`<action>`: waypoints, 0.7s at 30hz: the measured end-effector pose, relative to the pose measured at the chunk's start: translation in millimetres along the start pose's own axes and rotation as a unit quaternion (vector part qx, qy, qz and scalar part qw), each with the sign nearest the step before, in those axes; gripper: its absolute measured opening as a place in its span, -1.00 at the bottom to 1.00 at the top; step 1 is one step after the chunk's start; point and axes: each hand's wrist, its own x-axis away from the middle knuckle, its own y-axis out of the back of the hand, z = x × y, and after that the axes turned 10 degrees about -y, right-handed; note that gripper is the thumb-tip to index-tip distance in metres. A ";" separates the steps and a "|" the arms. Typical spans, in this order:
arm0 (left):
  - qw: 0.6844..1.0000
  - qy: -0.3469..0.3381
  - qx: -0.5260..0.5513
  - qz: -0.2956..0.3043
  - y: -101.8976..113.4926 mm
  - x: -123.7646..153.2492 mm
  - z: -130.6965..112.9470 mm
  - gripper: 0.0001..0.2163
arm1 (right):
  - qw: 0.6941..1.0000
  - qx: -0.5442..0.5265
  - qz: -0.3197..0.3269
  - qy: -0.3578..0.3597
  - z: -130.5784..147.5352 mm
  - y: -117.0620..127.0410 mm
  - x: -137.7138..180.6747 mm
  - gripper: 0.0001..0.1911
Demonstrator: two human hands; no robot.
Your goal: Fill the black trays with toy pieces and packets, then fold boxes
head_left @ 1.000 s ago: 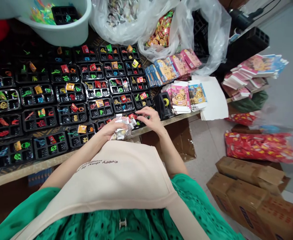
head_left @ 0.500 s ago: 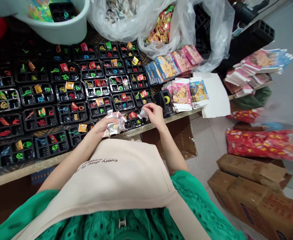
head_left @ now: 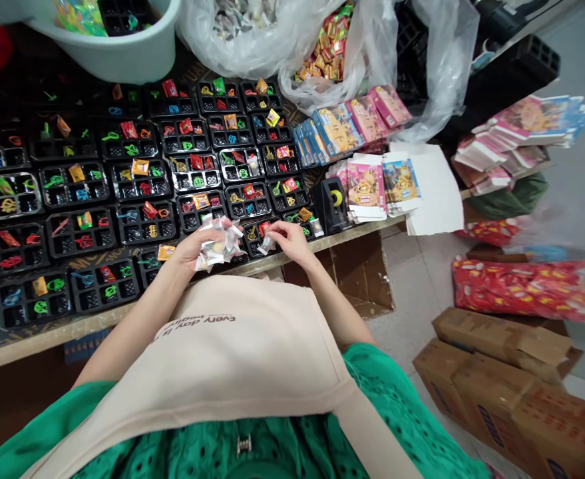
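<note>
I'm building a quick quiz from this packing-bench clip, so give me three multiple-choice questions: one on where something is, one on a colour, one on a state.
1. Where does the black tape dispenser stand?
A. in the pale plastic tub
B. on the bench edge beside the flat printed cartons
C. on the floor boxes

2. What colour is the person's dress?
A. green
B. red
C. blue

3. What is the left hand doing?
A. lying flat and empty
B. gripping a bunch of small clear packets
C. lifting a tray

Answers: 1 B, it stands left of the cartons. 2 A, green fabric fills the foreground. 3 B, its fingers close round the crinkled packets.
</note>
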 end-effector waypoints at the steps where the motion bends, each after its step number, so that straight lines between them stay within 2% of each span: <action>1: 1.000 -0.001 0.002 -0.002 1.7 0.0 -0.2 -0.65 | 1.000 -0.004 -0.004 -0.004 -2.2 -0.9 -0.3 -0.86; 6: 1.000 -0.004 0.013 -0.004 7.5 0.2 1.7 -0.65 | 0.998 -0.057 -0.033 -0.005 -7.6 2.6 -2.6 -0.86; 10: 1.000 0.003 0.018 0.024 7.9 -0.1 4.8 -0.67 | 0.994 -0.095 -0.060 0.000 -6.2 5.9 -5.8 -0.84; 21: 1.000 0.000 0.014 0.028 9.4 1.7 4.0 -0.72 | 0.996 -0.081 -0.033 -0.024 -15.9 -3.1 -8.4 -0.86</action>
